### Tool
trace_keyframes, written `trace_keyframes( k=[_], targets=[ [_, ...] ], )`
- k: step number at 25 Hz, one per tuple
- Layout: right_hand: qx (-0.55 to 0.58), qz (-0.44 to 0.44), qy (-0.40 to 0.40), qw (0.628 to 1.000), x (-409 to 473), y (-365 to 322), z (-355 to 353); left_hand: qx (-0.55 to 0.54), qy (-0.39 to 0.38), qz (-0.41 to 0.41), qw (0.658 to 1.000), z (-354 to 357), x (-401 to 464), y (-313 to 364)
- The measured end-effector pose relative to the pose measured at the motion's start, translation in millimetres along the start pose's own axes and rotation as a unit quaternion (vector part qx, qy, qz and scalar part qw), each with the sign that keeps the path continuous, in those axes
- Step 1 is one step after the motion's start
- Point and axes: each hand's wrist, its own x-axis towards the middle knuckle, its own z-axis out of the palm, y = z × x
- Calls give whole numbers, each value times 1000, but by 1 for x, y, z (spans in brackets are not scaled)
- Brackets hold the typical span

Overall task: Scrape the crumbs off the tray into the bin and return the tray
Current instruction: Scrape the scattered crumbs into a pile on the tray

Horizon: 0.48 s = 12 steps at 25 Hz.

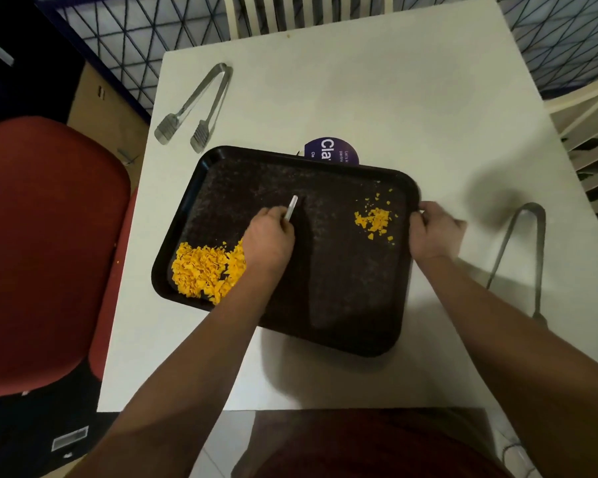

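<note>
A black rectangular tray (342, 305) lies on the white table. A big heap of yellow-orange crumbs (204, 269) sits in its near-left corner, and a smaller scatter of crumbs (375, 219) lies near its right edge. My left hand (270, 239) is over the tray's middle, beside the big heap, and grips a thin white scraper (291, 207) that points away from me. My right hand (435, 231) grips the tray's right rim. No bin is in view.
Metal tongs (195, 105) lie at the table's (376, 98) far left, and a second pair of tongs (521, 250) lies right of the tray. A purple round label (332, 151) peeks out behind the tray. A red chair (46, 243) stands to the left.
</note>
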Motion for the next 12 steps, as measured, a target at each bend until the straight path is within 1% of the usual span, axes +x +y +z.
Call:
trace_keyframes(
  k=[5,7,8,12],
  targets=[
    [-8,-7,6,1000,0,0,3,52,-4,-40,998,7,49,-7],
    [-17,-10,5,1000,1,0,2,65,-9,-36,997,11,61,-8],
    [-19,-11,5,1000,1,1,2,66,-18,-14,998,15,64,-4],
    [-6,-12,10,1000,-1,-1,2,56,-70,121,989,34,61,24]
  ],
)
